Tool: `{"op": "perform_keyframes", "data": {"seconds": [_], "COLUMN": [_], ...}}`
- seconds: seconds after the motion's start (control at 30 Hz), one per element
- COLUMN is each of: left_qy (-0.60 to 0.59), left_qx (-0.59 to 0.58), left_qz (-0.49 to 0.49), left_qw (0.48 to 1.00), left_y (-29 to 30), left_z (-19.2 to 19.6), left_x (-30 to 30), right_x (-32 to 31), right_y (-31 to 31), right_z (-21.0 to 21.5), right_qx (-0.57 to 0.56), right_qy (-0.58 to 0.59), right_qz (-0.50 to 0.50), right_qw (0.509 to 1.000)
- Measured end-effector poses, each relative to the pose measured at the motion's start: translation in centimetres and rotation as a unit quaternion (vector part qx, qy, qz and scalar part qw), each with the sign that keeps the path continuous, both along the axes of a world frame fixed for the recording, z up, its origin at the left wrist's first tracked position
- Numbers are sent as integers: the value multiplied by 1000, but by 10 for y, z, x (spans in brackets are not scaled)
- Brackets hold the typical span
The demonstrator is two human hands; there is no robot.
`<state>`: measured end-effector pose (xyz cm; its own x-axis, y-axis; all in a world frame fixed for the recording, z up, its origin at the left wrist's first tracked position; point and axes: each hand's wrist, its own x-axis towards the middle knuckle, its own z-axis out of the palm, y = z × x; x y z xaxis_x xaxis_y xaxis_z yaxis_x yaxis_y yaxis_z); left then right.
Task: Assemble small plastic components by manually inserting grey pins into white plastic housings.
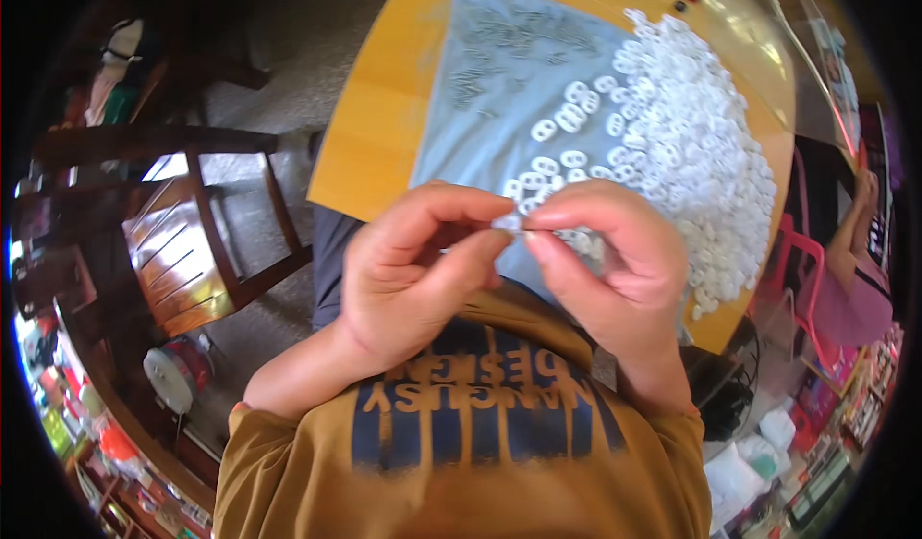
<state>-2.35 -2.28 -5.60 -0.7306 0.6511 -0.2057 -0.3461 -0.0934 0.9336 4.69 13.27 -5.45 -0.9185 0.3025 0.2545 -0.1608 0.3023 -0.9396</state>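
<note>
Close to my chest, at the near edge of the table, my two hands meet fingertip to fingertip. My left hand (pixel 408 270) pinches a small white plastic piece (pixel 506 222) between thumb and forefinger. Against the right side of that piece, my right hand (pixel 619 261) is closed in a pinch; what its fingertips hold is too small to make out. Just beyond the hands lie several loose white oval pieces with two holes (pixel 545 130). They spread from a big heap of white pieces (pixel 696 145) on the right. Thin grey metal pins (pixel 519 35) are scattered at the far left.
A grey-blue cloth (pixel 437 150) covers part of the yellow table (pixel 370 126). A clear sheet (pixel 783 30) rises along the right edge. Left of the table stands a wooden chair (pixel 206 232). Another person's arm (pixel 850 227) and a pink chair (pixel 812 280) are at far right.
</note>
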Motion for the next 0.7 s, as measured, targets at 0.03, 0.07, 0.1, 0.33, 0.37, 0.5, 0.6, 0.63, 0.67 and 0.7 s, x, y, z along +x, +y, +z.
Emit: {"op": "perform_keyframes", "data": {"seconds": [0.03, 0.07, 0.1, 0.33, 0.37, 0.5, 0.6, 0.63, 0.67, 0.7], "left_qy": [10, 12, 14, 125, 124, 280, 305, 290, 289, 255], "left_qx": [19, 16, 21, -19, -20, -11, -9, -8, -8, -8], "left_qz": [-14, -10, -13, 3, 2, -52, -67, -66, -66, -55], "left_qw": [1000, 1000, 1000, 992, 992, 959, 950, 955, 955, 965], "left_y": [-1, 0, 0, 5, 4, -2, -4, -4, -4, -4], "left_z": [-3, -4, -4, -7, -8, -11, -9, -8, -9, -9], "left_x": [-3, -2, -1, 1, 1, -5, -5, -5, -3, -1], "right_x": [-1, 0, 0, -1, 0, 3, 4, 4, 4, 4], "right_y": [-1, 0, 1, 3, 3, 0, 0, 0, 0, -1], "right_z": [-1, -2, -2, 2, 2, 4, 4, 4, 4, 4], "right_qx": [-3, -6, -7, 83, 82, 12, -16, -15, -15, -21], "right_qy": [12, 14, 14, 34, 34, 6, -8, -11, -12, -15], "right_qz": [-3, 2, 1, 3, 2, 14, 19, 24, 24, 19], "right_qw": [1000, 1000, 1000, 996, 996, 1000, 1000, 1000, 1000, 999]}}
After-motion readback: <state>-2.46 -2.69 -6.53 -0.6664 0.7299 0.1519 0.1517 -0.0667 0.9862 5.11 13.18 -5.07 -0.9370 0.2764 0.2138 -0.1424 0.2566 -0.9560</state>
